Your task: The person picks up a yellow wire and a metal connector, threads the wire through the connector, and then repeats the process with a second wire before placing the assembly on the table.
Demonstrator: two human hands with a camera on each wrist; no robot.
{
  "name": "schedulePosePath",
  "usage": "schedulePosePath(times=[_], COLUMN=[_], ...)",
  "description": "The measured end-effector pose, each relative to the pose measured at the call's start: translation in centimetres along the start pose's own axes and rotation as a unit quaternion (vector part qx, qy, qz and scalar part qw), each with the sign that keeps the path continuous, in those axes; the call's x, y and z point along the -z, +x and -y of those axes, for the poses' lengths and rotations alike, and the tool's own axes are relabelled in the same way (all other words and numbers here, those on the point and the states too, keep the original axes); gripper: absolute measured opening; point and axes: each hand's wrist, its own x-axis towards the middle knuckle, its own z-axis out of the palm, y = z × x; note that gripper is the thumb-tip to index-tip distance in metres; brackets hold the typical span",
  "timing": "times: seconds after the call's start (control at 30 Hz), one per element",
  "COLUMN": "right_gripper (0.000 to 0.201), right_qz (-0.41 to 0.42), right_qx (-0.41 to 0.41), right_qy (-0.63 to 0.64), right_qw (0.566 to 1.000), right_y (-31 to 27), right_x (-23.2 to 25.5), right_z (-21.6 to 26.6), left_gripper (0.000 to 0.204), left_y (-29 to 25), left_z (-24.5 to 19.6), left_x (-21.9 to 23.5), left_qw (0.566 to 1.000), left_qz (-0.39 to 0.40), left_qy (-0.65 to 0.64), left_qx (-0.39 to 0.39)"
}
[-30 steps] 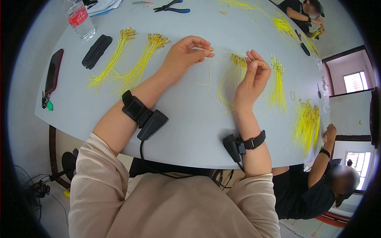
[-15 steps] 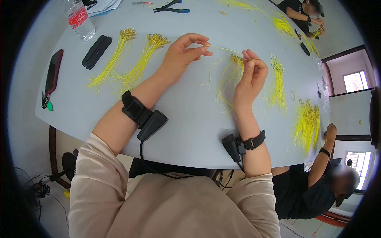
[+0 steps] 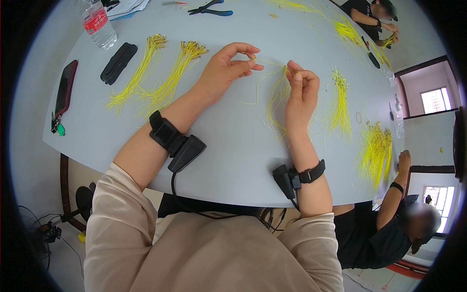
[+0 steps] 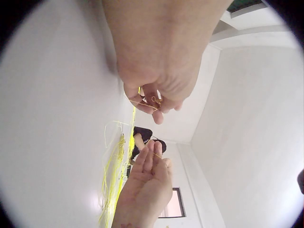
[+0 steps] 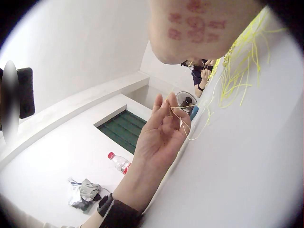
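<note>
Spreading under everything was the wide pale grey counter (image 3: 233, 155), and a person in a beige long-sleeved top leaned over its near edge with both forearms on it. Across the far half lay several bundles of thin yellow wires with brass terminal ends: two long bundles (image 3: 155, 73) to the left, one loose bundle (image 3: 276, 100) directly beneath the raised hands, and more bundles (image 3: 374, 148) to the right, near another person's arm. A clear plastic water bottle with a red label (image 3: 97, 22) stood at the far left, a flat black case (image 3: 118, 62) lay just beside the left bundles, a dark phone (image 3: 65, 87) sat near the left edge, and blue-handled pliers (image 3: 210, 9) rested at the far side.

The left hand (image 3: 224, 65) was lifted above the counter, thumb and fingertips pinching one end of a single thin yellow wire (image 3: 270, 62). The right hand (image 3: 300, 95) was close beside it, fingers curled and clamped on the wire's other end, just over the loose bundle. That single wire ran between the two hands, clear of the counter.
</note>
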Motion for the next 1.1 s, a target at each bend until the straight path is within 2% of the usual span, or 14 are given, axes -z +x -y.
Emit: schedulePosePath(times=[0.23, 0.43, 0.53, 0.83, 1.1], right_gripper=[0.006, 0.005, 0.005, 0.007, 0.006], right_qz=[0.078, 0.107, 0.105, 0.006, -0.024], right_qx=[0.021, 0.037, 0.052, 0.09, 0.133], right_qy=[-0.095, -0.144, -0.153, -0.116, -0.107], right_qw=[0.992, 0.983, 0.981, 0.989, 0.985], right_y=[-0.26, -0.23, -0.19, -0.02, 0.22], right_x=[-0.15, -0.14, -0.09, 0.11, 0.23], right_z=[0.32, 0.0, -0.47, 0.13, 0.23], left_gripper=[0.027, 0.027, 0.027, 0.027, 0.027], left_y=[-0.22, -0.3, -0.36, -0.27, -0.24], left_z=[-0.23, -0.49, -0.55, -0.37, -0.02], left_x=[-0.18, -0.32, -0.38, -0.31, -0.16], left_qw=[0.999, 0.999, 0.998, 0.999, 0.999], left_qz=[0.023, 0.035, 0.037, 0.027, 0.043], left_qy=[-0.022, -0.036, -0.04, -0.021, 0.022], left_qx=[0.009, 0.02, 0.021, 0.021, 0.011])
